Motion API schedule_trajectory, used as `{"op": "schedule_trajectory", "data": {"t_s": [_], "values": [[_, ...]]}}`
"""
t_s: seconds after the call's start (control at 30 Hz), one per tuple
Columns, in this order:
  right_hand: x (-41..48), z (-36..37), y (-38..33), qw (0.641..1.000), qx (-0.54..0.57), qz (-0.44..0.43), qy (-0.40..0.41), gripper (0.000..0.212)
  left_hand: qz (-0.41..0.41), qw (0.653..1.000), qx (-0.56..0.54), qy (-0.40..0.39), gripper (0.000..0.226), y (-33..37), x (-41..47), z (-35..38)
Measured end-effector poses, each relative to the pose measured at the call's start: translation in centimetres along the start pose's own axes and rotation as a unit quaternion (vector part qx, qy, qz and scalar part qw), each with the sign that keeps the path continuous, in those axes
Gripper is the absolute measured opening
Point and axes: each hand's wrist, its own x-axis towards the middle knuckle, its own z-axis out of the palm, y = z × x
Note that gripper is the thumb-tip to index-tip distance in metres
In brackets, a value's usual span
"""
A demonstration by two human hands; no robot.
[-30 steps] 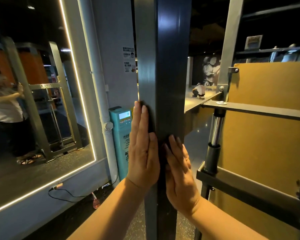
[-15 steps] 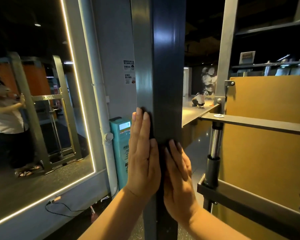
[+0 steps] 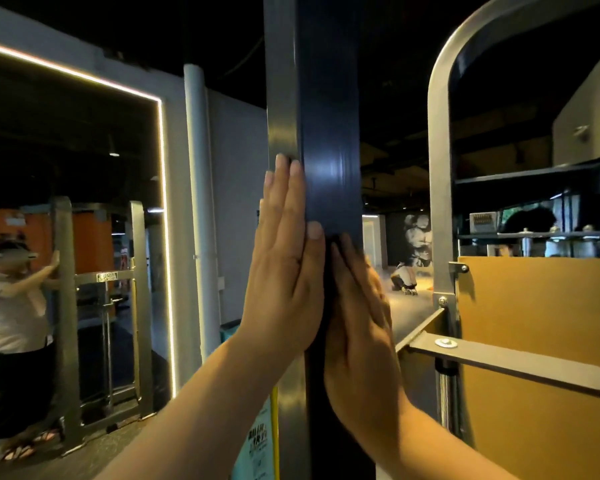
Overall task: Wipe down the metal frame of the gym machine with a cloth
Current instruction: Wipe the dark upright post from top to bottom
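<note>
Cloth point(image 3: 333, 239), dark and barely showing, sits pressed against the frame's upright post point(image 3: 326, 133) under the flat, straight-fingered left hand point(image 3: 284, 271) and right hand point(image 3: 357, 323). Both have slid higher up the post, so wiping advances upward.

Glossy metal post point(image 3: 329, 133) (dark, smooth)

Dim gym: light-edged wall mirror point(image 3: 84, 202), white pipe point(image 3: 196, 202), orange panels point(image 3: 541, 323).
</note>
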Motion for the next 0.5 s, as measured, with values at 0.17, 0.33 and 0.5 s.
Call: {"op": "schedule_trajectory", "data": {"t_s": [0.17, 0.33, 0.5], "values": [[1.8, -0.4, 0.2, 0.999, 0.012, -0.023, -0.039, 0.054, 0.014, 0.998, -0.018, 0.058, 0.046, -0.1, 1.1, -0.8], [11.6, -0.3, -0.2, 1.000, 0.023, -0.005, -0.010, 0.049, -0.016, 0.999, -0.003, 0.051, 0.054, 0.1, 7.1, -1.9], [9.5, -0.1, -0.3, 0.999, 0.000, -0.033, -0.024, 0.053, -0.042, 0.997, -0.049, 0.030, 0.057, 0.4, 8.3, -1.4]]}}
